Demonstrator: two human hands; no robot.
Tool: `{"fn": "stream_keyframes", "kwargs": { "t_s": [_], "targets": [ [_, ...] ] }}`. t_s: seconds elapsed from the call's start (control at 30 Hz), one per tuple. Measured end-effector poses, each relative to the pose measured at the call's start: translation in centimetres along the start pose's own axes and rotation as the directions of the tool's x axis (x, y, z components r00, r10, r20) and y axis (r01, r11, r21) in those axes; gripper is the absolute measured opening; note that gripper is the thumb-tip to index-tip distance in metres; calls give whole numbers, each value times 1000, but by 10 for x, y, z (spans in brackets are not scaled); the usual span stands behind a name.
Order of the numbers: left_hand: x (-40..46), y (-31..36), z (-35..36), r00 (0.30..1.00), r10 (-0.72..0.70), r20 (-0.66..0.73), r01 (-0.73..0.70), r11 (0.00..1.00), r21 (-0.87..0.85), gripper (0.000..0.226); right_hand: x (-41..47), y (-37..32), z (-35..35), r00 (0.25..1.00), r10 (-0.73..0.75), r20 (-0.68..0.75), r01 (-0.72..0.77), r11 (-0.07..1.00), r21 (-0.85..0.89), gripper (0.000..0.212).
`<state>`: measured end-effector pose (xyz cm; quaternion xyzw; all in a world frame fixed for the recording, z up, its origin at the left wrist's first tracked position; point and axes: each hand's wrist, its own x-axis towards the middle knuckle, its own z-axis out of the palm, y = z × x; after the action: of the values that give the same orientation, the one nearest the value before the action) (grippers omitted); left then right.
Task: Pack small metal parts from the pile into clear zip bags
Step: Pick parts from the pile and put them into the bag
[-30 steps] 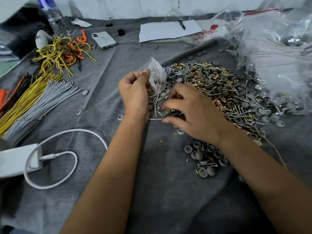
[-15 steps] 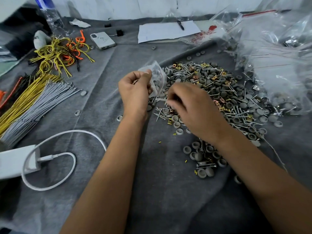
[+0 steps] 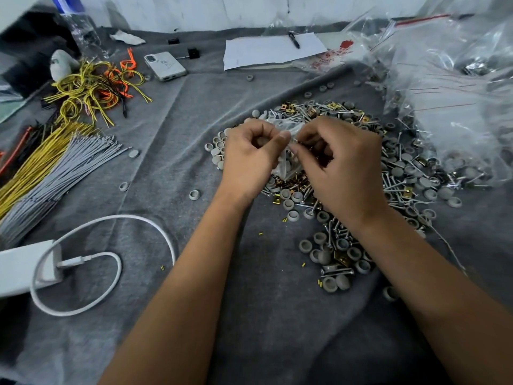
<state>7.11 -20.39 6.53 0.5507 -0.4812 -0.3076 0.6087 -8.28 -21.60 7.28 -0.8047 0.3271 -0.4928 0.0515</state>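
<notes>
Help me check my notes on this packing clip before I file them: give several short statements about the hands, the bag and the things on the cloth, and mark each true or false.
1. Both hands hold the small clear bag. True: the left hand and right hand pinch it between them above the pile of parts.
2. The phone lies face up. False: its back, with the camera, faces up.
3. A pen lies on the white paper. True.
4. The white cable is unplugged. False: it is plugged into the white block.
5. The grey ties lie right of the pile. False: they lie left.
</notes>
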Motion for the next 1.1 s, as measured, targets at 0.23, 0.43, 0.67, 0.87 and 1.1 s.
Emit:
{"fn": "stream_keyframes", "kwargs": {
  "t_s": [0.23,0.43,0.67,0.87,1.1],
  "targets": [
    [3,-3,-3,997,-5,-82,4,1000,-18,21,2,6,2,989,-51,140,65,994,-92,13],
    [8,-4,-13,971,-116,-210,83,984,-158,28,-1,7,6,970,-18,243,46,993,-112,21],
    [12,-2,-22,909,-180,-375,103,971,-218,29,-3,0,5,921,-47,386,91,991,-96,24],
    [12,-1,-20,912,-164,-377,99,978,-184,35,-7,-11,16,758,-94,646,256,953,-162,33],
    [11,-1,-18,916,-172,-363,105,975,-198,36,-4,-8,9,763,-72,643,193,974,-120,15]
  ]
}}
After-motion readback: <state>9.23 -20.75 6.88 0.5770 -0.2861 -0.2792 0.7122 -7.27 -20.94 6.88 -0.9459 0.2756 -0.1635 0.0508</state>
